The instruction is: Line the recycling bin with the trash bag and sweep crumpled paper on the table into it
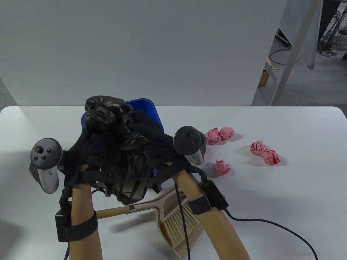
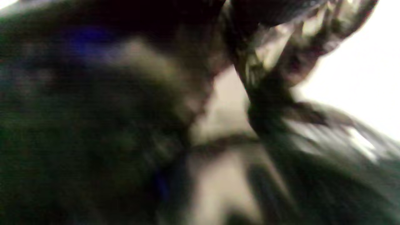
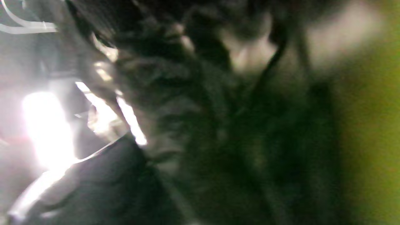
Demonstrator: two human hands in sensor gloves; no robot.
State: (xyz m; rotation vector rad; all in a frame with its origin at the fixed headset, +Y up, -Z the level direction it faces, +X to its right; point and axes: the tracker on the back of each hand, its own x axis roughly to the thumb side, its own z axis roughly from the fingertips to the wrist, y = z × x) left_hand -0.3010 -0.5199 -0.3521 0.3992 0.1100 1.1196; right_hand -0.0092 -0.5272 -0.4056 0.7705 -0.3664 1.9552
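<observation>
trash bag (image 1: 119, 140), one, bunched between left hand (image 1: 84, 162) and right hand (image 1: 162, 157) over one blue bin (image 1: 147, 108); finger grip can't tell. five pink paper balls (image 1: 264, 153), one brush-and-dustpan set (image 1: 173, 216) in table view only. wrist views just blur.

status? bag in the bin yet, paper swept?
Done: nothing finished. In hand: both hands, left hand and right hand, bunch the black trash bag over the blue bin; not lined. Left: five pink paper balls lie unswept; brush and dustpan untouched.
</observation>
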